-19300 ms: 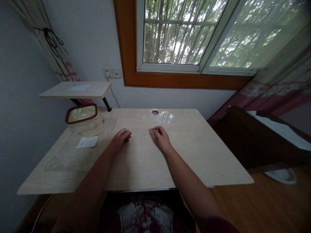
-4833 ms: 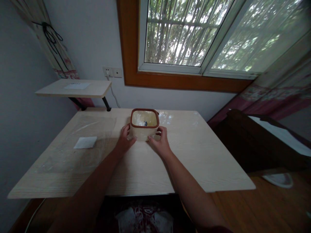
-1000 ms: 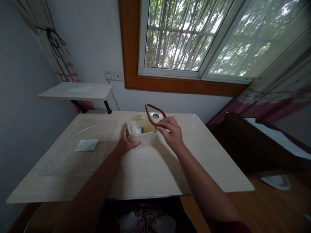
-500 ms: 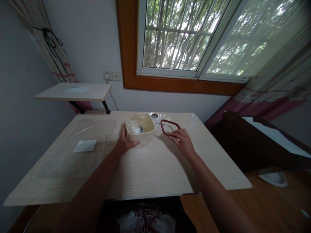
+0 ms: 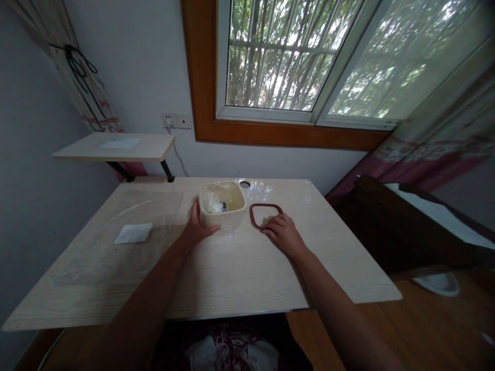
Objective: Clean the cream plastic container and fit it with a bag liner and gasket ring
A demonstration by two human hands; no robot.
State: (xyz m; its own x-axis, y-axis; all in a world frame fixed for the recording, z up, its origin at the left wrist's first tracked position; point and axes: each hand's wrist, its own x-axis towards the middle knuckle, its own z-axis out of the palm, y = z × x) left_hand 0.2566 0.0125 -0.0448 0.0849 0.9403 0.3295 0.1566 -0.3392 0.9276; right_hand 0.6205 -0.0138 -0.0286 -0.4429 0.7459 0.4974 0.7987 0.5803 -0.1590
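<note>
Logged from the head camera, view angled down on the desk. My left hand (image 5: 196, 228) is closed around the near left corner of a cream square plastic tub (image 5: 223, 219), fingers up its wall, thumb side against the desk; the tub stands upright near the far edge of the light wood-grain desk (image 5: 240, 288). Inside lie crumpled clear film (image 5: 212, 206) and a small dark blue item (image 5: 223, 206). A reddish-brown rounded-square seal ring (image 5: 266, 205) lies flat just right of the tub, apart from it. My right hand (image 5: 284, 234) is low and spread, fingers (image 5: 273, 225) over the ring's near edge; I cannot tell whether they pinch it or only rest there.

Risks, as judged: the ring is thin and the desk top glossy, so light finger pressure could let it skid or twist. One-handed hold at a corner: a sideways knock could tip the tub and spill the film. A round cable grommet hole (image 5: 244, 184) sits just behind the tub; a small item dropped there could fall through.
</note>
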